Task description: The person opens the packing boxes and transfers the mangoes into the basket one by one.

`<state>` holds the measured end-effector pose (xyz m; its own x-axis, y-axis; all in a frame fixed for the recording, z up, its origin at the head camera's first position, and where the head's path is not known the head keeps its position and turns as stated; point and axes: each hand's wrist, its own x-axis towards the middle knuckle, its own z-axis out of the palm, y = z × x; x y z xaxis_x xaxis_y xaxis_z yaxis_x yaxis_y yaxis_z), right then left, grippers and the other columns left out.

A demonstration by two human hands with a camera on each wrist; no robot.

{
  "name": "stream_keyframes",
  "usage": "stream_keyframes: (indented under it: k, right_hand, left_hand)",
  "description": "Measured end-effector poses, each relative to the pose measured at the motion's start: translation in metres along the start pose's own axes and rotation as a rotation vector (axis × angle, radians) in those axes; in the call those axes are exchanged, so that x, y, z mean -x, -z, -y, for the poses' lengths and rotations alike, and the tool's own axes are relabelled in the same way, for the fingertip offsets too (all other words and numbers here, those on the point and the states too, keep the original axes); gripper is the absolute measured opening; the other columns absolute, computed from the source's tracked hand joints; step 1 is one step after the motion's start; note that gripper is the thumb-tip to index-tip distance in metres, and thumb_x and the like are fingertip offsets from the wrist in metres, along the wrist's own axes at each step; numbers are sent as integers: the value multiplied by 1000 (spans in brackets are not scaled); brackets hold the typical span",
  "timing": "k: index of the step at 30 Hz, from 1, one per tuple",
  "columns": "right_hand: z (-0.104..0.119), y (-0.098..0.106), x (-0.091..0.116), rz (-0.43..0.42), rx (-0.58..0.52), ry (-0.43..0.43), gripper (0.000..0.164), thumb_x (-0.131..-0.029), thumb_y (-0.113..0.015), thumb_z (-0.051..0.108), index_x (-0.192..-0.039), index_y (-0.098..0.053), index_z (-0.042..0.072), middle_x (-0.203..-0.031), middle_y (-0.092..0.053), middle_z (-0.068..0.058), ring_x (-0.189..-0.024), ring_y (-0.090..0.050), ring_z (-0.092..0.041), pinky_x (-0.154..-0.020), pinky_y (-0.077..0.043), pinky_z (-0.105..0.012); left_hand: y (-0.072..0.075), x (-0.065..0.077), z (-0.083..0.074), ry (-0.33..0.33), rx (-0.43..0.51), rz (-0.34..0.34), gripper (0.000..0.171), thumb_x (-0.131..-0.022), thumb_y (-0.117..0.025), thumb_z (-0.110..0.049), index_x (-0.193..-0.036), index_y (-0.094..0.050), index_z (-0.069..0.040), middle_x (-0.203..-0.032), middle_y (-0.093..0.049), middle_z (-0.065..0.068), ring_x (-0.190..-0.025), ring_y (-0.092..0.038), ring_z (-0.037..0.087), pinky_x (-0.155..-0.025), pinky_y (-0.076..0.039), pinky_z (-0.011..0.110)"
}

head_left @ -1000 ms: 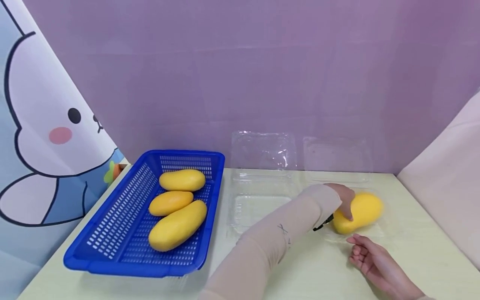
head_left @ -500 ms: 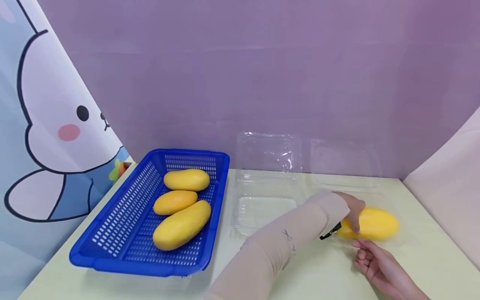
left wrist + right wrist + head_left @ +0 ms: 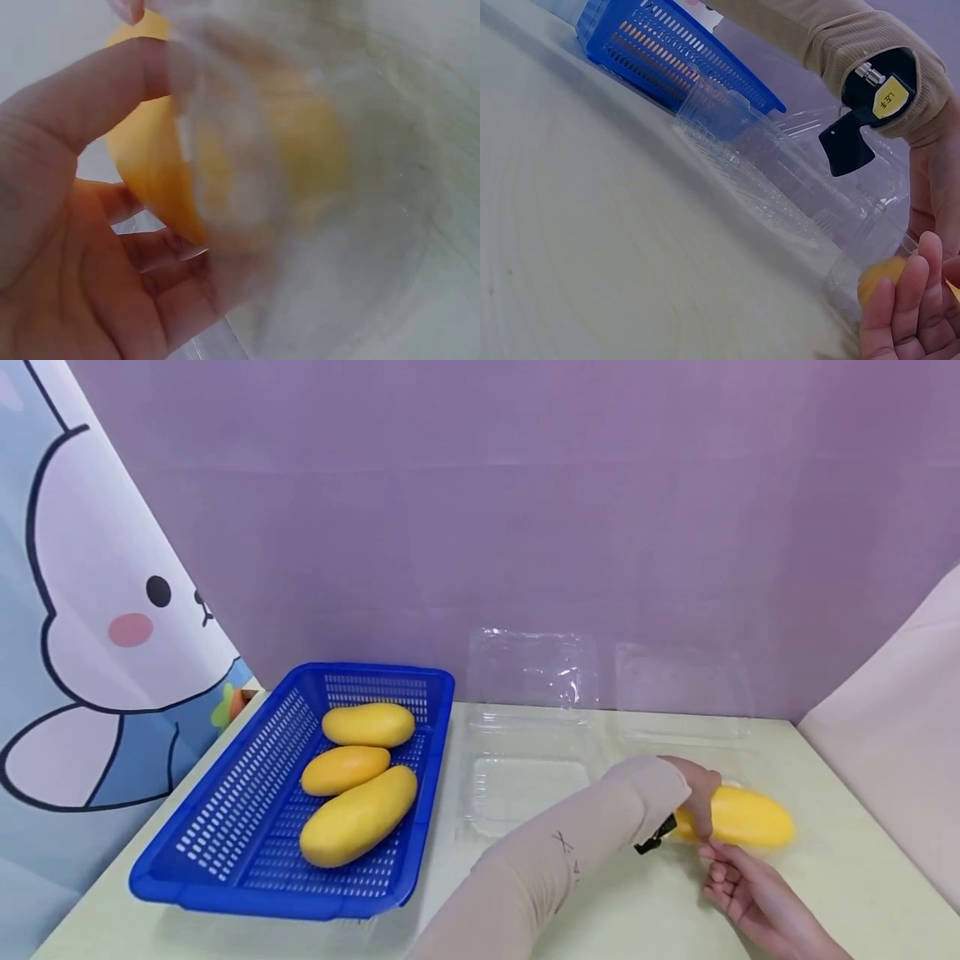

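My left hand reaches across from the left and grips a yellow mango, its thumb and fingers round the fruit's left end. The mango lies sideways over the base of the right clear plastic clamshell container, whose lid stands open behind. In the left wrist view, the mango sits within the left hand, partly behind blurred clear plastic. Close in front, my right hand pinches at the container's front rim with thumb and index finger, other fingers curled. The right wrist view shows the right hand beside the container's corner.
A second clear clamshell container stands open to the left, holding nothing. Further left, a blue perforated basket holds several mangoes. Purple cloth hangs behind the pale table; a printed cloth hangs at the left.
The left hand has moved the mango slightly right and toward me, and the fruit has turned from slanted to nearly sideways. The right hand has stayed almost in place.
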<state>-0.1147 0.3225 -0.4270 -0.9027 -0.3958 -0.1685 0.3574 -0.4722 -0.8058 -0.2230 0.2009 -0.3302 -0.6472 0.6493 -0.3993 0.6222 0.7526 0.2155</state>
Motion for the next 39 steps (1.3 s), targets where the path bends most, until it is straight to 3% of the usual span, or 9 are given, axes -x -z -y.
stream_keyframes:
  k: [4, 13, 26, 32, 39]
  right_hand:
    - [0, 1, 1, -1, 10, -12, 39, -104, -32, 19, -98, -69, 13, -85, -66, 7, -75, -58, -1, -78, -52, -20]
    - [2, 2, 0, -37, 22, -22, 39, -104, -32, 21, -97, -70, 13, -85, -65, 6, -75, -58, -2, -79, -52, -20]
    - [5, 2, 1, -32, 31, -41, 38, -104, -34, 23, -97, -70, 14, -84, -64, 7, -75, -58, -1, -78, -52, -21]
    - [6, 3, 1, -5, 16, -41, 39, -104, -34, 23, -98, -71, 13, -84, -64, 7, -75, -59, -1, -79, -52, -20]
    - [6, 5, 0, 8, -7, -62, 39, -104, -33, 21, -99, -70, 11, -84, -64, 6, -76, -59, -2, -80, -51, -20]
  left_hand:
    - [0, -5, 3, -19, -10, -6, 42, -75, -76, -28, -107, -49, -29, -89, -49, -15, -80, -47, 0, -71, -38, 13]
    - [13, 5, 11, -28, 10, -28, 52, -75, -77, -31, -118, -48, -36, -96, -50, -18, -86, -47, -1, -76, -38, 14]
    - [42, 23, 33, -145, -9, -79, 71, -74, -77, -36, -134, -41, -36, -106, -52, -17, -93, -49, -1, -79, -38, 13]
    - [53, 36, 45, -191, 1, -104, 71, -73, -78, -33, -134, -42, -30, -105, -53, -14, -92, -49, 1, -78, -39, 13]
    - [61, 59, 57, -194, -8, -103, 76, -73, -80, -31, -137, -40, -28, -108, -53, -14, -94, -49, 2, -81, -40, 16]
